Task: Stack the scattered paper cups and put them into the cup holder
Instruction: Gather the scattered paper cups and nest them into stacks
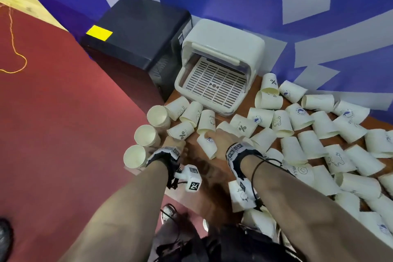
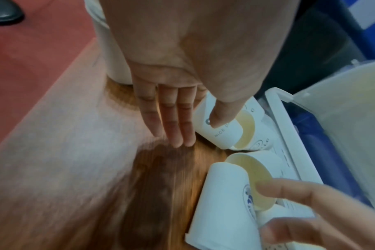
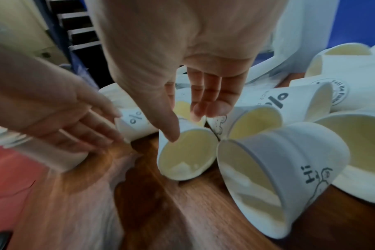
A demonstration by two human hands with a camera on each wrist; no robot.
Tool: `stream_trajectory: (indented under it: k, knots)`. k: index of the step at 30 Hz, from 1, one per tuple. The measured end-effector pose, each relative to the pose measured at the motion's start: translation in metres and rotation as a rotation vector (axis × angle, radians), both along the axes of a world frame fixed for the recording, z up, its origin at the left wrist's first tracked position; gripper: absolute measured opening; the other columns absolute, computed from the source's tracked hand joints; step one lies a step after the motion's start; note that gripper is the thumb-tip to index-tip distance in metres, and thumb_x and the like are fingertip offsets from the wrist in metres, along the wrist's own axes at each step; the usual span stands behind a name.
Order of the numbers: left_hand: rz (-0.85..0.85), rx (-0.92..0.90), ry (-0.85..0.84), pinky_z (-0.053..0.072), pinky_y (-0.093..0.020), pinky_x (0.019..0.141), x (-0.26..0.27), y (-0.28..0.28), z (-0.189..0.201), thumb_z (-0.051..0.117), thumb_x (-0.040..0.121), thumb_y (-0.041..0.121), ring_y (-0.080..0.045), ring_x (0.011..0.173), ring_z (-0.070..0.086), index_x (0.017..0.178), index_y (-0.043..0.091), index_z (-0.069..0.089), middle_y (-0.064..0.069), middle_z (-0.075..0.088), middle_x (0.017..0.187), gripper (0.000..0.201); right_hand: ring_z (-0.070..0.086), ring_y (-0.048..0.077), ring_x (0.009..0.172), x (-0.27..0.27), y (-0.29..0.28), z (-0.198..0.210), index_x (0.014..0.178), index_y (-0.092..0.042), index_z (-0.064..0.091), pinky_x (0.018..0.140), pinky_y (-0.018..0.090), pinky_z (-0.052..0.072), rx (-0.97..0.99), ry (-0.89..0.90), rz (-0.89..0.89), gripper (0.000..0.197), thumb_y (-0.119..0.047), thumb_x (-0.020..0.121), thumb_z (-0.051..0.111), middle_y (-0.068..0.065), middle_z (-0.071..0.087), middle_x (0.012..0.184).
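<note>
Many white paper cups (image 1: 319, 125) lie scattered on their sides over the wooden table (image 1: 197, 168). The white cup holder (image 1: 221, 64) stands open at the back with its slatted tray bare. My right hand (image 1: 214, 136) grips a lying cup with a blue logo (image 1: 207, 147). In the right wrist view its thumb and fingers (image 3: 187, 125) curl round that cup (image 3: 182, 159). My left hand (image 1: 177, 141) has straight fingers, and its thumb (image 2: 216, 123) touches a "NICE DAY" percent-sign cup (image 2: 220, 135).
Three upright cup stacks (image 1: 146, 135) stand along the table's left edge beside my left wrist. A black box (image 1: 136, 34) sits left of the holder. Red floor lies beyond the left edge, and a blue and white wall stands behind.
</note>
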State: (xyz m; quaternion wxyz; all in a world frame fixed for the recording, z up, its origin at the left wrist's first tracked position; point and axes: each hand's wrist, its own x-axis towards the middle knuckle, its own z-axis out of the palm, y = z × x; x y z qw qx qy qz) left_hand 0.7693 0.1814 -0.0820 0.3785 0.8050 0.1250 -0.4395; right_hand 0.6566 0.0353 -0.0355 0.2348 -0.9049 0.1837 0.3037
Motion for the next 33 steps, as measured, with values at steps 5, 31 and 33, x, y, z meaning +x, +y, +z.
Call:
stream_trajectory:
  k: [5,31,33]
  knots:
    - [0.205,-0.107,0.039,0.050,-0.026,0.047,-0.010,0.003,-0.004,0.059,0.095,0.013,-0.021,0.050,0.059,0.079,0.009,0.053,-0.013,0.067,0.070,0.017,0.052,0.031,0.118,-0.006,0.003,-0.007,0.149,-0.026,0.025,0.087,0.039,0.044,-0.010,-0.035,0.065,0.073,-0.031,0.089,0.066,0.010,0.045,0.138]
    - [0.251,-0.211,0.038,0.043,-0.026,0.046,-0.005,0.025,0.011,0.057,0.084,-0.006,-0.020,0.053,0.052,0.123,0.012,0.058,-0.014,0.063,0.082,0.043,0.061,0.028,0.094,0.028,0.000,0.003,0.098,-0.012,0.066,0.073,0.028,0.045,0.048,-0.306,-0.555,0.015,-0.019,0.087,0.058,0.008,0.066,0.097]
    - [0.213,-0.216,0.015,0.044,-0.028,0.048,-0.004,0.021,0.012,0.057,0.084,-0.004,-0.021,0.057,0.054,0.128,0.018,0.053,-0.011,0.062,0.084,0.050,0.062,0.027,0.094,0.036,-0.002,0.007,0.097,-0.012,0.067,0.076,0.028,0.046,0.091,-0.378,-0.639,0.015,-0.017,0.085,0.059,0.008,0.067,0.097]
